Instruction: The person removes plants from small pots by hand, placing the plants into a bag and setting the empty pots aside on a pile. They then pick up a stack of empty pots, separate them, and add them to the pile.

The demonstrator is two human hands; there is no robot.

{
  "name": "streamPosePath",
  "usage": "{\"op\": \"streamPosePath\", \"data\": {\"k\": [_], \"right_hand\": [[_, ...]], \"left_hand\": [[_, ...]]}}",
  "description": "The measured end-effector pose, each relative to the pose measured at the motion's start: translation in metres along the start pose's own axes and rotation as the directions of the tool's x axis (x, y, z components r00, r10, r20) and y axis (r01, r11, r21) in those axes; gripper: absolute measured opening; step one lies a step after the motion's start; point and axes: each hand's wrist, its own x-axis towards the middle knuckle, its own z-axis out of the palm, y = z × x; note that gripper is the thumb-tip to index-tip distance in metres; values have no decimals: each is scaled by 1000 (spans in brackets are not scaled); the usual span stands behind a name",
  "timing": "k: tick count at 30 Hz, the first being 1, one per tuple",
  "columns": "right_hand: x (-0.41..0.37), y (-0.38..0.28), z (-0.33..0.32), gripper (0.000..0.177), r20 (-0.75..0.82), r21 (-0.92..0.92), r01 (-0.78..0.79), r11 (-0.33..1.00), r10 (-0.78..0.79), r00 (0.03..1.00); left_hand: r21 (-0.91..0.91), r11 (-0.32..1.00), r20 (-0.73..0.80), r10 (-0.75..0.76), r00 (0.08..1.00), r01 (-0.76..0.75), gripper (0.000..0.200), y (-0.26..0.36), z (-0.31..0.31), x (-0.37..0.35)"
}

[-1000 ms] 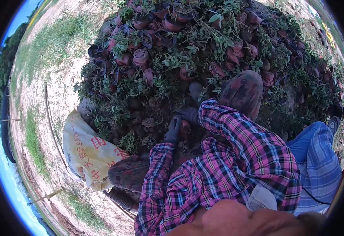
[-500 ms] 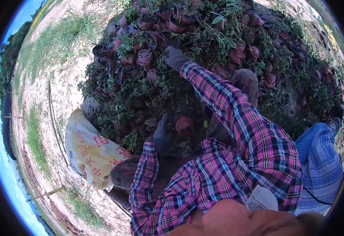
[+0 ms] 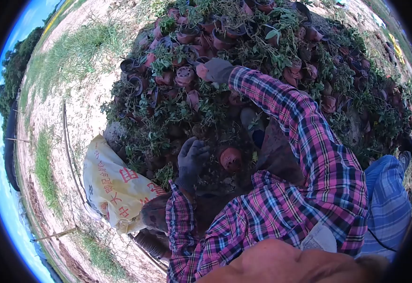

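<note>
My right hand [image 3: 218, 70], in a grey glove, is stretched far out to the heap of reddish-brown plastic plant pots. Its fingers are closed on a small reddish pot [image 3: 201, 71], partly covered by the glove. Nearer my body, my left hand [image 3: 193, 158], also gloved, is raised with its fingers apart and nothing visible in it. Dark, rounded lumps lie in shadow beyond it, too dim to name. To its right, a reddish pot [image 3: 231, 159] rests on dark soil. An upturned pot with holes in its base [image 3: 185, 76] sits left of my right hand.
Green weeds [image 3: 206, 101] tangle among the heaped pots. A printed white woven sack [image 3: 121, 184] lies at the left beside my knee. Another person's blue-clad leg [image 3: 387, 188] is at the right. Pale dirt with grass patches [image 3: 45, 162] spreads on the left.
My right hand has closed on a reddish pot at the heap. My left hand has lifted off the lumps, its fingers spreading. The whole view has shifted slightly.
</note>
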Motion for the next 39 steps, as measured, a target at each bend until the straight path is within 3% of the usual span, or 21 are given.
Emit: {"op": "streamPosePath", "data": {"k": [2, 3, 4, 5, 6, 8, 9, 11, 12, 14, 16, 18, 21, 24, 25, 28, 31, 34, 35, 38, 39], "right_hand": [[-22, -16, 24, 30, 147, 43, 225, 973, -229, 962], [-41, -27, 42, 28, 40, 118, 326, 938, -333, 942], [-65, -45, 46, 26, 83, 173, 320, 931, -338, 937], [-80, -56, 59, 26, 112, 223, 358, 907, -389, 914], [-92, -65, 76, 27, 144, 277, 393, 877, -442, 885], [-102, -74, 98, 30, 286, 405, 288, 868, -420, 861], [-106, -76, 98, 32, 305, 397, 323, 859, -455, 837], [-111, -82, 101, 35, 343, 392, 395, 831, -530, 775], [-113, -84, 104, 38, 345, 470, 343, 813, -527, 776], [-121, -85, 112, 45, 367, 610, 226, 759, -523, 769], [-116, -84, 117, 47, 451, 768, -31, 640, -506, 735], [-116, -81, 134, 42, 515, 851, -352, 389, -493, 701], [-109, -84, 145, 37, 510, 810, -281, 515, -381, 771], [-100, -87, 164, 34, 385, 856, -166, 489, -390, 837], [-101, -90, 170, 33, 408, 850, -215, 481, -343, 846], [-107, -90, 169, 31, 368, 896, -248, 368, -308, 877], [-97, -86, 173, 30, 447, 877, -331, 348, -338, 829], [-100, -92, 167, 32, 345, 858, -172, 484, -296, 891], [-98, -89, 160, 40, 382, 867, -214, 449, -325, 865], [-94, -83, 148, 39, 316, 873, -244, 422, -108, 943], [-84, -76, 152, 42, 242, 847, -155, 508, -109, 964]], "left_hand": [[-223, 973, 46, -54, 997, 63, 57, 4, 6, 10], [-329, 939, 71, -80, 994, 99, 60, 4, 4, 14], [56, 975, 218, 198, 956, -214, 62, 2, -3, 17], [362, 759, 439, 373, 817, -541, 63, -3, -18, 22], [442, 726, 434, 341, 834, -526, 65, -9, -39, 31], [591, 640, 422, 274, 864, -491, 67, -21, -83, 50], [583, 604, 437, 332, 836, -544, 68, -18, -81, 42], [226, 885, 264, 346, 900, -406, 52, -2, -55, 16], [5, 935, 174, 348, 921, -355, 45, 6, -42, 3], [153, 905, -232, 423, 876, -396, 24, 4, -43, 4], [381, 827, -169, 502, 848, -414, 33, 10, -45, -4], [691, 637, -67, 527, 847, -342, 40, 19, -47, -16], [572, 693, -97, 589, 802, -439, 48, 8, -57, -11], [862, 465, -141, 600, 787, -201, 51, 21, -33, -34], [846, 426, -78, 695, 715, -322, 44, 12, -49, -23], [628, 665, -100, 585, 805, -405, 32, 13, -62, -25], [599, 681, -105, 588, 802, -421, 23, 7, -81, -15], [773, 476, -20, 679, 734, -419, 21, 20, -56, -30], [809, 420, -16, 715, 699, -411, 21, 24, -48, -35], [986, 165, -81, 643, 762, -35, 21, 31, -65, -26], [949, 293, -139, 721, 679, -117, 21, 23, -77, -15]]}}
